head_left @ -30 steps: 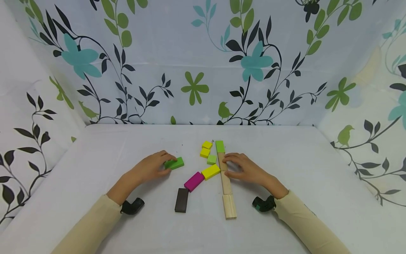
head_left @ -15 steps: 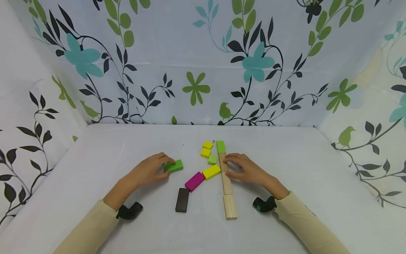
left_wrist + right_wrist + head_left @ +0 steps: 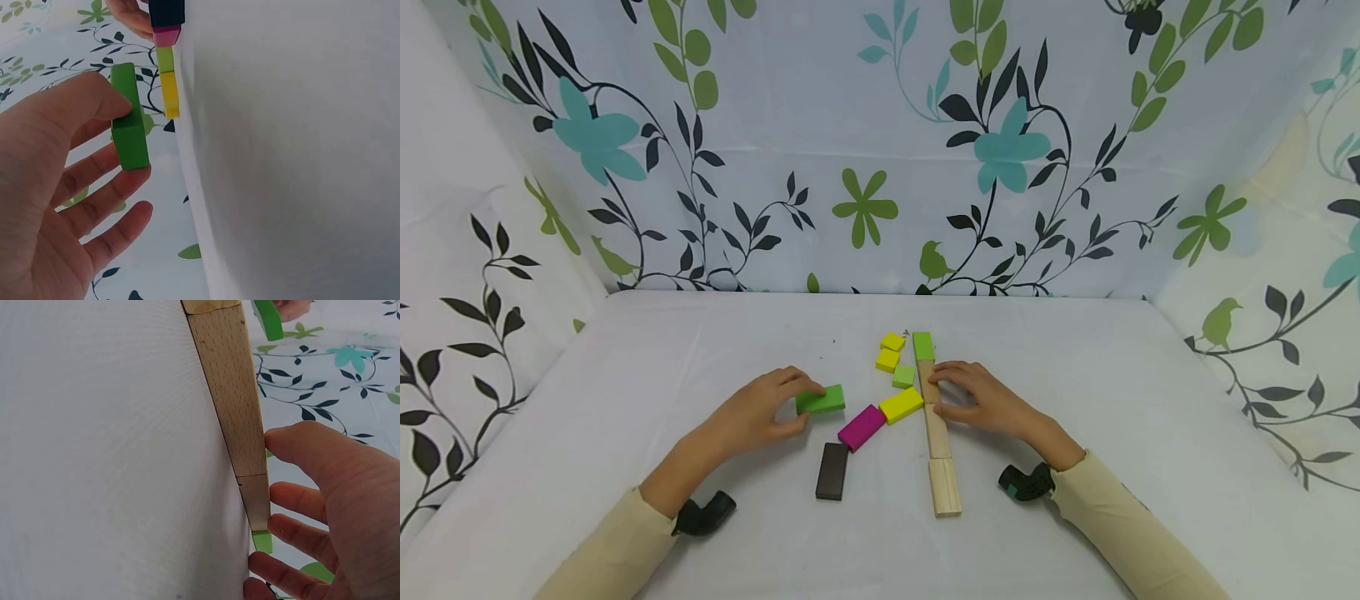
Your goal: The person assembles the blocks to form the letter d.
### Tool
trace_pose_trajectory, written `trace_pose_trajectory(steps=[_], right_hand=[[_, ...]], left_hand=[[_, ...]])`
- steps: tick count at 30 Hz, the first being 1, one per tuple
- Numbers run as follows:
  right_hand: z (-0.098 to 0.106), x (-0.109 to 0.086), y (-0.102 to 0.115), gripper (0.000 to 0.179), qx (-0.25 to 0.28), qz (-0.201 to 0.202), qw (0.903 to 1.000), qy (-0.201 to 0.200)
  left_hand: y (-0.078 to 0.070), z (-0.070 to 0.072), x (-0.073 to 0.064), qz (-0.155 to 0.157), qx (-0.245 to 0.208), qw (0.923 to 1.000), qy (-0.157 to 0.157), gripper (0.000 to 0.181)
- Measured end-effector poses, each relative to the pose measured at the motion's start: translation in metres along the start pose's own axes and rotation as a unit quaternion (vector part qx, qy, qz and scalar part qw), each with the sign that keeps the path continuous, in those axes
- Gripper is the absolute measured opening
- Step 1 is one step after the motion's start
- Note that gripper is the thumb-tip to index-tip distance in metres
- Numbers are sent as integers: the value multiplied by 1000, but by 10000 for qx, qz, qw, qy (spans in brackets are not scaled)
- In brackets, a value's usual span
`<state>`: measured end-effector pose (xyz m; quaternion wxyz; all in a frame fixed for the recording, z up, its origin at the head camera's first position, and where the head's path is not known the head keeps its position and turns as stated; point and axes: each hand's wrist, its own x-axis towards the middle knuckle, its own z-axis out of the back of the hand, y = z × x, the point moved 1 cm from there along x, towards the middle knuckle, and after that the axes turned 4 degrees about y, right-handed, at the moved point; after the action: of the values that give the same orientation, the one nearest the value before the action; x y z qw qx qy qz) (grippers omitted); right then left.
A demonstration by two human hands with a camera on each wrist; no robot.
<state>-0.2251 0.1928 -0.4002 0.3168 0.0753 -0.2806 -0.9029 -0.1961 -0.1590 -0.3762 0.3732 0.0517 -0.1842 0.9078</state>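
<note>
My left hand pinches a green block between thumb and fingers, left of the other blocks. The left wrist view shows that green block with the thumb on its near face and fingertips behind it. My right hand rests its fingertips along the right side of a straight row of plain wooden blocks. A light green block tops the far end of this row. In the right wrist view, the thumb and fingertips lie along the edge of the wooden blocks.
From the row's middle, a yellow block, a magenta block and a dark brown block slant toward the near left. Behind them lie a small light green block and two small yellow blocks. Patterned cloth surrounds the white table.
My left hand has moved slightly nearer and to the right with the green block. The right hand and the laid blocks stay in place.
</note>
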Motion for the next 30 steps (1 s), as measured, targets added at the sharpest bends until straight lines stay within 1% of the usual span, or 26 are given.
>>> trace_pose_trajectory(steps=[7,13,15,18,24,27,30], right_hand=[[0,0,0,46,-8,30,10000,-1],[0,1,0,46,-19,46,10000,-7],[1,1,0,46,-16,33,10000,-5],[1,0,1,46,15,12,10000,1],[1,0,0,46,59,-19,10000,-2],[1,0,0,46,23,-25,10000,5],[0,1,0,46,13,-33,10000,16]], left_hand=[[-12,0,0,-212,76,9997,-26,31],[-19,-1,1,-354,113,9993,89,30],[-22,-2,1,-493,86,9987,52,30],[-25,-3,1,-805,59,9967,-101,31],[-32,-7,2,-1480,67,9879,-458,33],[-37,-9,2,-1654,38,9850,-487,33],[-42,-10,1,-1729,43,9840,-435,33]])
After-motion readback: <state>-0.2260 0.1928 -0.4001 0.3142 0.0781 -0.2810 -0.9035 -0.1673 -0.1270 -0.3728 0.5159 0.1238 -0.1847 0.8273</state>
